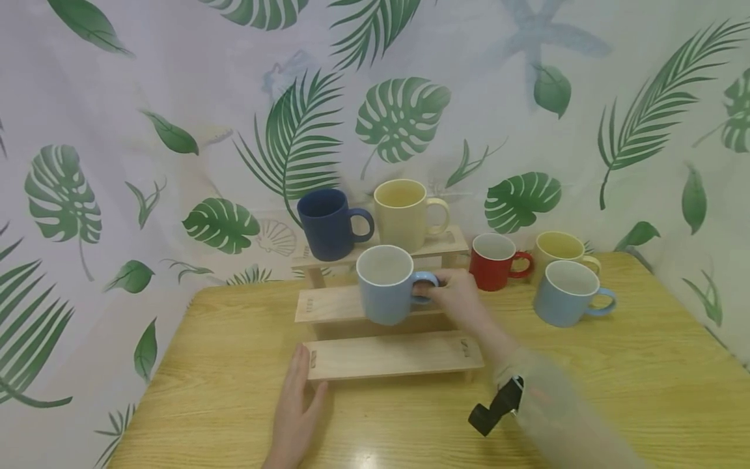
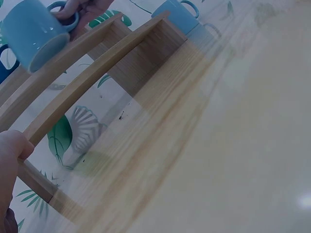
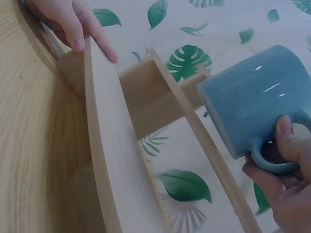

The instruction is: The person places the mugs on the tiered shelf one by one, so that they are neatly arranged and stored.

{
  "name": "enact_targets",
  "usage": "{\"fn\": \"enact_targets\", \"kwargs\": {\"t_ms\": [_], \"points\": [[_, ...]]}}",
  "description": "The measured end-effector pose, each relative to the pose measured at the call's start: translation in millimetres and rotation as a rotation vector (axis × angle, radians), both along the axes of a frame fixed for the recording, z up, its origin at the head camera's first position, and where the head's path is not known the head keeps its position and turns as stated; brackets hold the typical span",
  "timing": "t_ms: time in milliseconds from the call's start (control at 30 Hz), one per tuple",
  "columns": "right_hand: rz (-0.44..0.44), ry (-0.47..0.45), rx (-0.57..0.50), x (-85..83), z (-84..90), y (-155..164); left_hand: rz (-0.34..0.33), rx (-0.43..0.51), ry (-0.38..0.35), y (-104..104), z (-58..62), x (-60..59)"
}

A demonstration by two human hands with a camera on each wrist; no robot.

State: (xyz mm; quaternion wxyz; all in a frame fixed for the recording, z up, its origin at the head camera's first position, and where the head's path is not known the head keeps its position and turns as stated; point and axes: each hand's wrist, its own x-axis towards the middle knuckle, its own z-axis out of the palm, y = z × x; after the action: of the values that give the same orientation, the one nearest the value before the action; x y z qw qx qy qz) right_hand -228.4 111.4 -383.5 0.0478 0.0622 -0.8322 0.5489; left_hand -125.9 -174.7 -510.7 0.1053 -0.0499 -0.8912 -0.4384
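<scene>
My right hand (image 1: 454,296) pinches the handle of a light blue mug (image 1: 385,286) and holds it upright in front of the middle step of a three-step wooden rack (image 1: 392,357). In the right wrist view, thumb and fingers close on the handle (image 3: 277,165) of that mug. My left hand (image 1: 295,404) holds the left end of the lowest step, thumb by the front edge and fingers along the side. A dark blue mug (image 1: 325,228) and a pale yellow mug (image 1: 401,212) stand on the top step, handles to the right.
Right of the rack, a red mug (image 1: 491,270), a yellow mug (image 1: 553,246) and another light blue mug (image 1: 562,296) stand close together on the wooden table (image 1: 234,365). A leaf-patterned cloth (image 1: 193,130) hangs behind. A black strap (image 1: 498,407) circles my right wrist.
</scene>
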Motion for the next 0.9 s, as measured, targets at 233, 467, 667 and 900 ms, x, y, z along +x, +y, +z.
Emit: {"fn": "enact_targets", "kwargs": {"t_ms": [233,467,667,900], "points": [[0.008,-0.003,-0.031,-12.4,-6.9,-30.8,0.006,-0.017,0.005,0.4,0.9,-0.1],[0.044,0.061,-0.073,-23.0,-8.3,-57.6,0.011,-0.026,0.005,-0.5,1.2,1.3],[0.089,0.151,-0.062,-26.9,-12.0,-71.4,0.016,-0.025,0.002,0.1,0.7,1.9],[0.080,0.134,-0.049,-32.7,-15.5,-79.5,0.015,-0.032,0.007,0.9,1.7,1.7]]}}
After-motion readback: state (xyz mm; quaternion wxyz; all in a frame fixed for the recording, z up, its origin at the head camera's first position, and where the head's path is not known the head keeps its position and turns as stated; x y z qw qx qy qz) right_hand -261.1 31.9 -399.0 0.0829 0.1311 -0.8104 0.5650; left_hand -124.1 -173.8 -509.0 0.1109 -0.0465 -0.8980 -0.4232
